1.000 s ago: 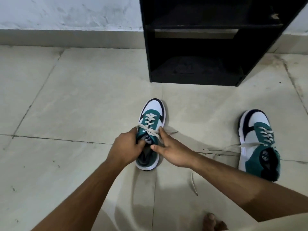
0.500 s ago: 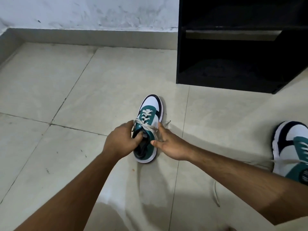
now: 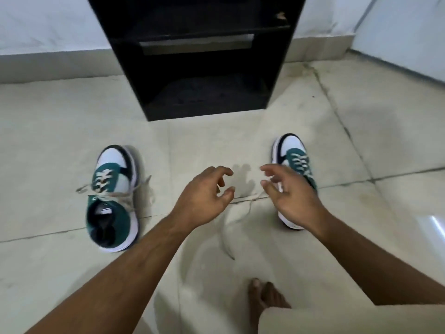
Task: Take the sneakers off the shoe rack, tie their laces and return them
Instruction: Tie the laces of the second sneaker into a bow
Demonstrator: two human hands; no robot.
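Both sneakers are sitting on the floor [image 3: 60, 121] in front of the black rack [image 3: 199, 56], toes pointing at it. The left sneaker [image 3: 113, 201] is lying well apart from the hands, its lace gathered across the tongue in what looks like a knot, though blur is hiding the detail. The right sneaker [image 3: 292, 165] is sitting partly behind the right hand [image 3: 289, 196], and its loose lace [image 3: 243, 203] is trailing across the floor between the hands.

The left hand [image 3: 204, 196] and the right hand are both hovering with fingers loosely spread, gripping nothing.

The lace is looking thin, soft and limp, so pinching it near the ends should work best; the sneaker seems light and firm-soled and could be steadied by the collar.

A moment ago both hands were busy at the left sneaker's lace; now they are off it and reaching toward the right one.
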